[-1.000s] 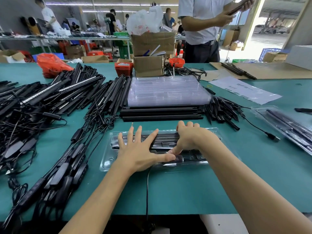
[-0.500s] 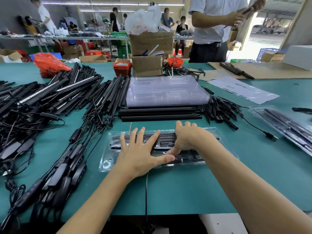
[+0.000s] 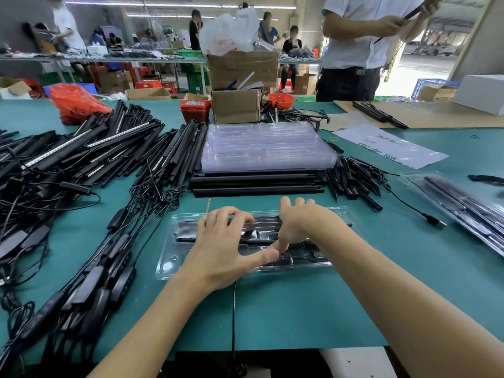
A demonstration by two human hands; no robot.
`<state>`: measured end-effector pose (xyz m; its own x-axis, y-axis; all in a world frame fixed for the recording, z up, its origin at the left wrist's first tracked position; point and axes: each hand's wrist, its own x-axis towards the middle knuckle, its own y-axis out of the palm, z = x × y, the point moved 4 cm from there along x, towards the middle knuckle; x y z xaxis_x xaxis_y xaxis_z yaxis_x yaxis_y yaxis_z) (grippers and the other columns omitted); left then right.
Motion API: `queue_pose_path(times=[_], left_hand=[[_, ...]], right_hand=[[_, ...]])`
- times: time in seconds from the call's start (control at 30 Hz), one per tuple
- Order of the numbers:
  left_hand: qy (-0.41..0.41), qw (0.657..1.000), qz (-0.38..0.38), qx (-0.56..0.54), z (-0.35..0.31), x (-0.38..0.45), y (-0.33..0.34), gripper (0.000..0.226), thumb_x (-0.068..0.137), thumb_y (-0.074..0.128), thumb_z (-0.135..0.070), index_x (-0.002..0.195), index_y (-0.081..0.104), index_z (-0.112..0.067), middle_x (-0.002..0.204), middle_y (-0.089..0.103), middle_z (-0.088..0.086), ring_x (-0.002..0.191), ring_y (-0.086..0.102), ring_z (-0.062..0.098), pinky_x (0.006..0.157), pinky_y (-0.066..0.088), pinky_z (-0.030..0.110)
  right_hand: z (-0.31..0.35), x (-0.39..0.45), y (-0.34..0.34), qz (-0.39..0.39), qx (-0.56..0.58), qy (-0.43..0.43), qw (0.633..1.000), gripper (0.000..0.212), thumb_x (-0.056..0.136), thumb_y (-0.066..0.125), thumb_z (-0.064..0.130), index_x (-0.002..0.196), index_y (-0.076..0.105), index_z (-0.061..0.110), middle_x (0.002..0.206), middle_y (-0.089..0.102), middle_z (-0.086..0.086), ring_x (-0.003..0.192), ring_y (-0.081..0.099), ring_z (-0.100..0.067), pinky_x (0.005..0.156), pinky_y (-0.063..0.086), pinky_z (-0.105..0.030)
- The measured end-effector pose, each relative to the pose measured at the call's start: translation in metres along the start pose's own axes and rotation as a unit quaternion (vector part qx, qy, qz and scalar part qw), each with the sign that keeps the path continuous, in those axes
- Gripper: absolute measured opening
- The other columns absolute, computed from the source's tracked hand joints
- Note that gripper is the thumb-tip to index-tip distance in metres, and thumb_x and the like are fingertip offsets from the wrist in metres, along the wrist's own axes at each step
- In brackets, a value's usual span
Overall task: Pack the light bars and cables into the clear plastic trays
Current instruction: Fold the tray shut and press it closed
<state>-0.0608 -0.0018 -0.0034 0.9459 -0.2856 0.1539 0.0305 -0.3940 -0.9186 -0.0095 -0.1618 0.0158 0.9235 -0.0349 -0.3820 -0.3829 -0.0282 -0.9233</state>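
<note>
Surface: we work on a green mat [image 3: 300, 309] at the near edge of a long table
Tray in hand: a clear plastic tray [image 3: 166, 257] lies under both our hands, with light bars [image 3: 261, 223] in its far channels and a cable controller [image 3: 282, 259] in its near channel
Left hand: our left hand [image 3: 221, 249] rests on the tray, fingers curled onto the bars, thumb stretched toward the controller
Right hand: our right hand [image 3: 302, 219] lies on the bars, fingers bent over the far rim, thumb pressing down beside the left thumb
Beyond the hands: a stack of empty trays [image 3: 266, 145] sits on black bars
Left of the hands: loose bars and cables [image 3: 81, 165] in heaps
Right of the hands: a packed tray [image 3: 463, 205]
Room: a workshop, a standing person [image 3: 354, 45] across the table
Change: our left fingers, spread flat a second ago, now curl down onto the bars
</note>
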Motion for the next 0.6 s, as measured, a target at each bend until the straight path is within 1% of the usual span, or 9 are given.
queue_pose_path(times=[0.03,0.07,0.13,0.23,0.3,0.37,0.47,0.53,0.6], left_hand=[[0.012,0.999,-0.042,-0.017,-0.006,-0.007,-0.011,0.071,0.072,0.039,-0.089,0.108,0.055,-0.031,0.114,0.049,-0.01,0.112,0.041,0.011,0.098,0.04,0.032],[0.008,0.997,-0.072,0.01,-0.012,-0.015,-0.022,0.063,0.072,0.038,-0.087,0.087,0.054,-0.028,0.095,0.051,-0.013,0.093,0.047,0.009,0.08,0.044,0.028],[-0.041,0.99,-0.04,0.13,-0.018,-0.033,-0.037,0.071,0.066,0.028,-0.091,0.069,0.05,-0.024,0.072,0.054,-0.011,0.072,0.053,0.01,0.064,0.042,0.03],[-0.099,0.967,0.16,0.171,-0.019,-0.064,-0.038,0.073,0.061,0.043,-0.091,0.075,0.055,-0.02,0.069,0.058,-0.007,0.071,0.057,0.01,0.061,0.041,0.028],[-0.07,0.959,0.244,0.123,-0.024,-0.079,-0.037,0.048,0.07,0.058,-0.072,0.081,0.058,-0.025,0.077,0.062,-0.011,0.076,0.056,0.006,0.062,0.04,0.024],[-0.036,0.957,0.278,0.078,-0.028,-0.082,-0.035,0.024,0.085,0.059,-0.054,0.089,0.057,-0.03,0.088,0.061,-0.015,0.086,0.055,0.005,0.073,0.044,0.025],[-0.069,0.939,0.33,-0.072,-0.025,-0.078,-0.036,0.011,0.097,0.048,-0.037,0.092,0.048,-0.028,0.095,0.069,-0.016,0.087,0.06,0.006,0.083,0.05,0.029],[-0.084,0.903,0.365,-0.21,-0.021,-0.076,-0.04,0.01,0.102,0.04,-0.023,0.093,0.04,-0.019,0.097,0.076,-0.006,0.087,0.065,0.011,0.085,0.053,0.033],[-0.08,0.876,0.355,-0.316,-0.016,-0.069,-0.047,0.012,0.106,0.037,-0.018,0.095,0.036,-0.013,0.087,0.077,0.008,0.082,0.066,0.018,0.081,0.053,0.035]], right_hand=[[0.0,0.0,-0.001,0.005,-0.008,-0.001,1.0,0.108,0.076,0.08,0.052,0.151,0.014,0.01,0.15,0.032,-0.018,0.139,0.03,-0.039,0.109,0.034,-0.052],[0.001,0.0,-0.002,0.012,-0.017,-0.001,1.0,0.111,0.074,0.079,0.056,0.152,0.013,0.01,0.15,0.033,-0.017,0.139,0.031,-0.039,0.108,0.035,-0.051],[0.003,0.002,-0.006,0.029,-0.024,0.002,0.999,0.119,0.072,0.08,0.061,0.154,0.01,0.01,0.151,0.034,-0.015,0.14,0.031,-0.039,0.107,0.036,-0.051],[0.006,0.006,-0.011,0.056,-0.021,0.008,0.998,0.129,0.07,0.08,0.063,0.157,0.0,0.011,0.157,0.03,-0.014,0.143,0.028,-0.041,0.111,0.035,-0.053],[0.005,0.008,-0.011,0.061,-0.022,0.011,0.998,0.132,0.07,0.08,0.063,0.158,-0.004,0.012,0.159,0.029,-0.014,0.143,0.028,-0.04,0.111,0.036,-0.052],[0.004,0.009,-0.01,0.062,-0.024,0.01,0.998,0.133,0.07,0.08,0.064,0.157,-0.006,0.012,0.159,0.03,-0.014,0.142,0.03,-0.04,0.11,0.037,-0.051],[0.003,0.01,-0.009,0.063,-0.024,0.007,0.998,0.133,0.07,0.079,0.065,0.157,-0.007,0.012,0.158,0.032,-0.015,0.141,0.032,-0.041,0.111,0.037,-0.051],[0.001,0.01,-0.009,0.063,-0.017,0.007,0.998,0.133,0.069,0.079,0.065,0.158,-0.005,0.013,0.158,0.031,-0.014,0.141,0.034,-0.041,0.111,0.038,-0.051],[0.0,0.01,-0.009,0.066,-0.01,0.006,0.998,0.131,0.07,0.079,0.066,0.158,-0.004,0.015,0.159,0.03,-0.014,0.141,0.034,-0.041,0.11,0.039,-0.051]])
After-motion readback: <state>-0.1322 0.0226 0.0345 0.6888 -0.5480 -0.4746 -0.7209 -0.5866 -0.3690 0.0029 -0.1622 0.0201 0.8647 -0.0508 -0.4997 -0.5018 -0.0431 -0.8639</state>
